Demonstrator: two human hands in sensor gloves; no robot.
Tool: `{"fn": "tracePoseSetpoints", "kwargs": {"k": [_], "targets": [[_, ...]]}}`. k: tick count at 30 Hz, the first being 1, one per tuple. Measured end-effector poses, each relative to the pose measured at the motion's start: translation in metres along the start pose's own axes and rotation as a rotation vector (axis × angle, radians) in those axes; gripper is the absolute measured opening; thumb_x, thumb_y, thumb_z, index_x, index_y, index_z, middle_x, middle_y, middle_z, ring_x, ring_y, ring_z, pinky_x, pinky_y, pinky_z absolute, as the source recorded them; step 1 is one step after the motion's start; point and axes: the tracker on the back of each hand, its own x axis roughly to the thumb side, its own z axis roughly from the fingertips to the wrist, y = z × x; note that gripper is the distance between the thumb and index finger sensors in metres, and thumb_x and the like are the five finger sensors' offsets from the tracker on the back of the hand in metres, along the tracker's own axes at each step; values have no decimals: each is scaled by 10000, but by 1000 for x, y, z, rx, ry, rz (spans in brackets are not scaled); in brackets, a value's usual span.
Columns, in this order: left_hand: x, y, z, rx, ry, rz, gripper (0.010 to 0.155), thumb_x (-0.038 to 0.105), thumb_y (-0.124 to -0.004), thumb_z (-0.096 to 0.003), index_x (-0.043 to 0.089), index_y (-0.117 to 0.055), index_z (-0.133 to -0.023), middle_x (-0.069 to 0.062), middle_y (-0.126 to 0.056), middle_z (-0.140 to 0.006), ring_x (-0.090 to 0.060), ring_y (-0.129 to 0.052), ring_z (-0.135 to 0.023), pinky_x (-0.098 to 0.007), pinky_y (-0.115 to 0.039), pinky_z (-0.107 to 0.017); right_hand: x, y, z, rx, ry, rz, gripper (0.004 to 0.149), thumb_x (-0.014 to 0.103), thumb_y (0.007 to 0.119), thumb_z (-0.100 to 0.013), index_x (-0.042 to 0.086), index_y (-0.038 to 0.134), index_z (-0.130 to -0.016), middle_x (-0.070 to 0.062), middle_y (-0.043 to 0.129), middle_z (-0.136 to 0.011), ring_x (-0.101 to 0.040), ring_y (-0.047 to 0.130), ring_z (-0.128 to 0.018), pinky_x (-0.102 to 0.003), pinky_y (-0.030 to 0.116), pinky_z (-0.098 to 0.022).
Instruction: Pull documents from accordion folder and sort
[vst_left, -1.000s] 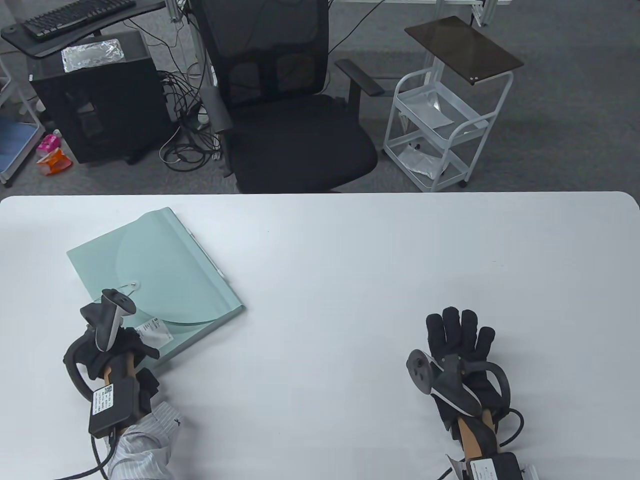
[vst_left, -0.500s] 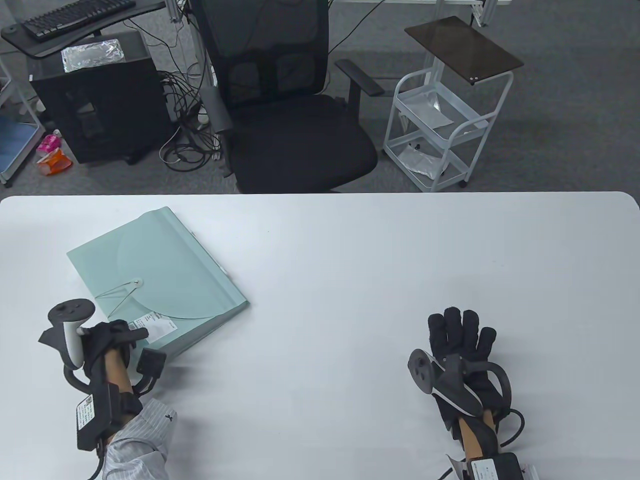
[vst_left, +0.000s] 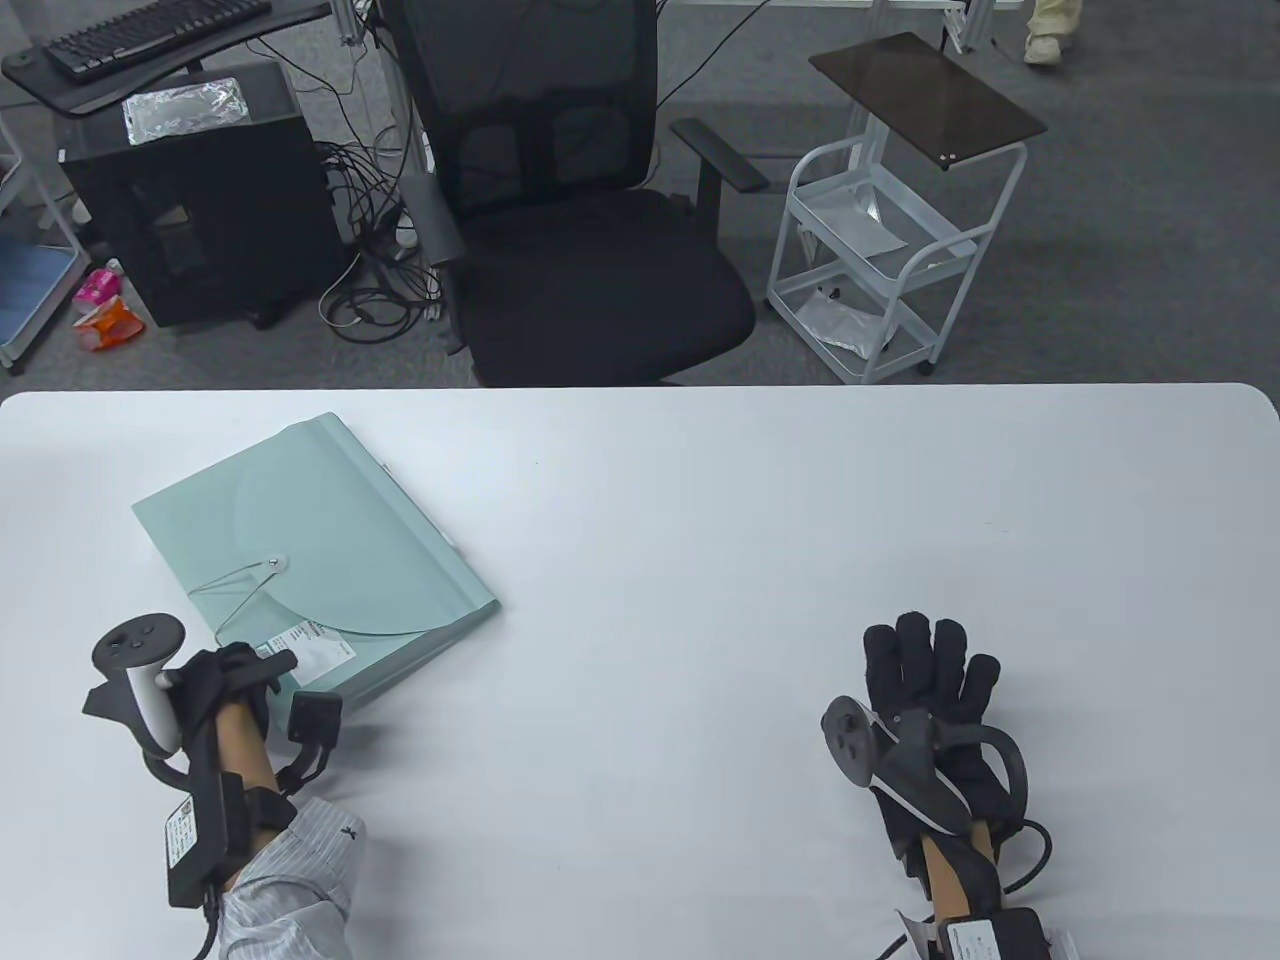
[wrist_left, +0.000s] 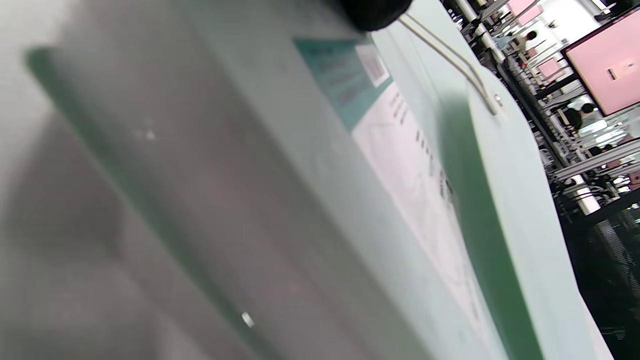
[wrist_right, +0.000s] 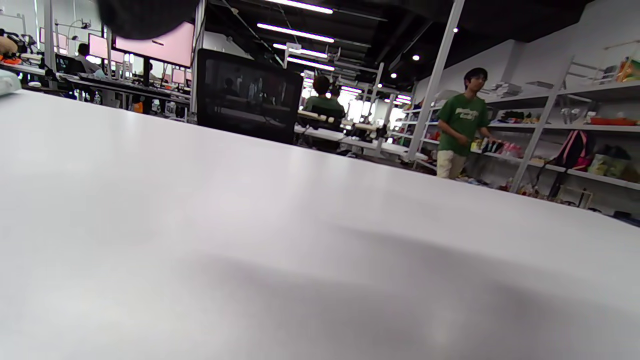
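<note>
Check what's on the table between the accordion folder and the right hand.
Nothing: the table view shows only bare white table between the accordion folder and the right hand, which rests flat.

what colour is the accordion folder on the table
Pale mint green accordion folder; clearest in the table view.

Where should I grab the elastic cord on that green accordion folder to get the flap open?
Pinch the elastic cord on its free span between the round flap button and the folder's near-left edge, coming from the near-left side, where the left hand already touches the accordion folder. There both strands lift slightly off the cover, probably leaving room for fingertips.
</note>
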Motion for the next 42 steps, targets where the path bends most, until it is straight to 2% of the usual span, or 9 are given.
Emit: {"fn": "tracePoseSetpoints", "kwargs": {"k": [4,10,13,16,20,25,30,36,42], "targets": [[-9,1,-3,-60,36,191,630,255,-715,-603,-149,-491,-1031,-357,-297,-1113,-307,-937,-772,-446,-827,-544,-1,1,-1,10,9,-1,868,577,567,-440,75,208,-1051,-271,230,-1122,-593,241,-995,-748,285,-689],[-5,0,-5,-187,13,219,850,340,-772,-579,-168,-359,-1121,-407,-137,-1118,-283,-910,-768,-431,-806,-560,-3,1,-1,6,19,-5,859,571,565,-445,75,211,-1051,-272,235,-1122,-589,246,-997,-747,286,-689],[-3,-4,-6,-291,-15,228,759,304,-758,-593,-144,-439,-1116,-363,-119,-1137,-298,-888,-777,-445,-785,-571,-3,1,-1,17,18,-1,858,571,565,-445,76,214,-1051,-271,237,-1122,-588,248,-997,-748,287,-688],[-3,-8,-5,-358,-63,315,625,273,-734,-606,-97,-551,-1076,-352,-355,-1143,-312,-855,-799,-469,-746,-604,-3,2,-1,20,17,10,852,570,562,-446,76,220,-1052,-270,241,-1123,-587,252,-997,-747,288,-688],[-1,-15,1,-412,-128,423,588,240,-686,-626,-60,-476,-1086,-401,-322,-1139,-529,-647,-1004,-646,-599,-703,-3,1,-1,12,15,-6,849,568,560,-447,77,225,-1052,-271,243,-1122,-587,250,-997,-747,286,-688],[-5,-27,11,-533,-182,635,590,227,-654,-646,-52,-382,-1090,-445,-427,-1091,-435,-843,-885,-525,-764,-643,-4,1,-2,4,12,-14,851,571,560,-446,77,224,-1052,-271,244,-1123,-586,251,-997,-747,288,-688],[-4,-30,33,-508,-274,536,612,250,-643,-645,-86,-369,-1076,-376,-639,-1010,-373,-930,-805,-430,-883,-544,-3,2,-2,-7,3,-32,826,555,549,-457,80,229,-1051,-268,247,-1123,-583,255,-997,-743,290,-690],[-12,-36,51,-613,-429,568,584,229,-646,-636,-103,-405,-1051,-340,-695,-971,-362,-952,-760,-436,-883,-529,-2,2,-1,-11,-2,-30,827,556,547,-457,77,230,-1052,-271,249,-1122,-582,254,-998,-741,290,-691],[13,-43,94,-748,-584,486,593,238,-638,-643,-128,-398,-1043,-357,-692,-958,-371,-950,-748,-439,-875,-529,1,6,-3,2,-9,-5,836,563,548,-453,76,227,-1052,-271,246,-1122,-584,254,-997,-742,290,-690]]}}
